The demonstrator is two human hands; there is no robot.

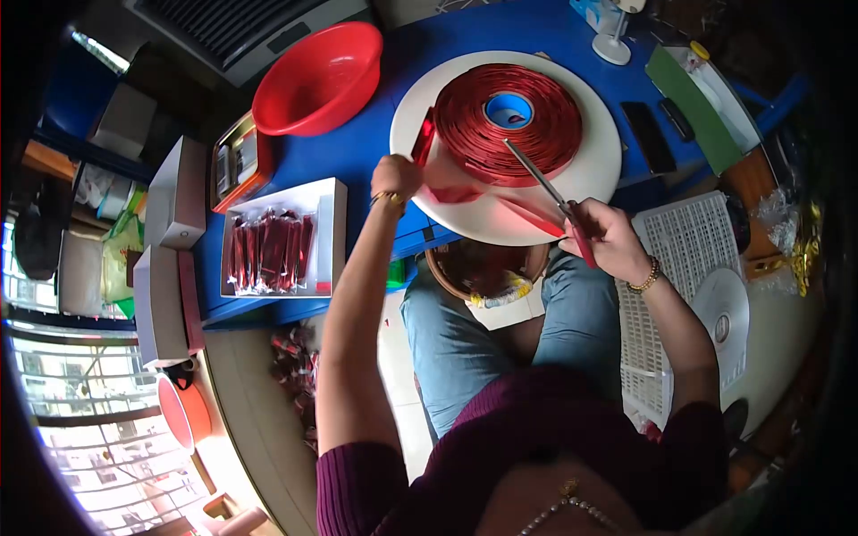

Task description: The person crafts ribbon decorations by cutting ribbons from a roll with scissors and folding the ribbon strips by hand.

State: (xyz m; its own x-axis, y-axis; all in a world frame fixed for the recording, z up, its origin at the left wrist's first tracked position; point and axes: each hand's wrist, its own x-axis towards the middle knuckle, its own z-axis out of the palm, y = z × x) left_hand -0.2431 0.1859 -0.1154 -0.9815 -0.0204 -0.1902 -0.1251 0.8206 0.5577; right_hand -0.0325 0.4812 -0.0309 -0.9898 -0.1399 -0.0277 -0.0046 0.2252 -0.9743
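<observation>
Ribbed dark purple top (554, 420); blue jeans (576, 304); gold-coloured bracelet (388, 196); beaded bracelet (645, 276); pale beaded necklace (572, 505) with gold-coloured pendant (569, 487).

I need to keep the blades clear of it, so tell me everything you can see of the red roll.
The roll is shiny, dark red, foil-like strip, wound in many slightly uneven turns around a blue core. It lies flat on the white disc, off-centre toward the far side. The scissors overlap its near part in this view; whether they touch it, I cannot tell.
</observation>
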